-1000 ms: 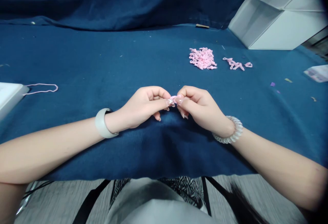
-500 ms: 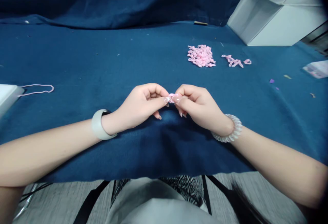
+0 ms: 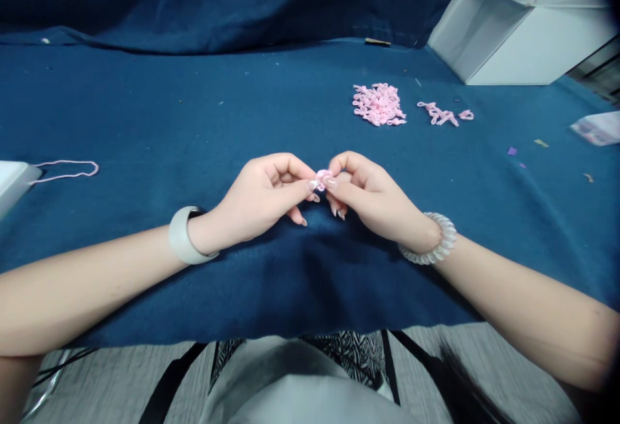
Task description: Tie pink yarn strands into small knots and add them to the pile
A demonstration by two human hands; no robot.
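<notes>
Since both my hands meet at the centre, the first entry is one small pink knotted loop (image 3: 322,180), pinched in the air above the blue cloth (image 3: 194,114) that covers the table, well in from its near edge. My left hand (image 3: 259,201) holds it from the left and my right hand (image 3: 372,194) from the right. The thumb and forefinger of each hand are closed on the loop, with their long, glossy nails at its edges. My remaining fingers (image 3: 296,216) curl loosely below, gripping nothing. Holding it at the fingertips leaves the small piece pinched from both sides and clear of the cloth.

Worn: a smooth pale bangle (image 3: 180,235) on my left wrist and a clear coil bracelet (image 3: 429,241) on my right.

Far right of my hands: a heap of similar pink loops (image 3: 378,105), and just right of it a looser row of pink pieces (image 3: 438,114). Left: a length of pink cord (image 3: 62,170) trailing from a white flat box (image 3: 12,181). Far right corner: a white angular box (image 3: 520,23). Right edge: a printed paper packet (image 3: 597,128), its writing too small to read, with a purple scrap (image 3: 511,150) nearby. No brand or label is legible.
</notes>
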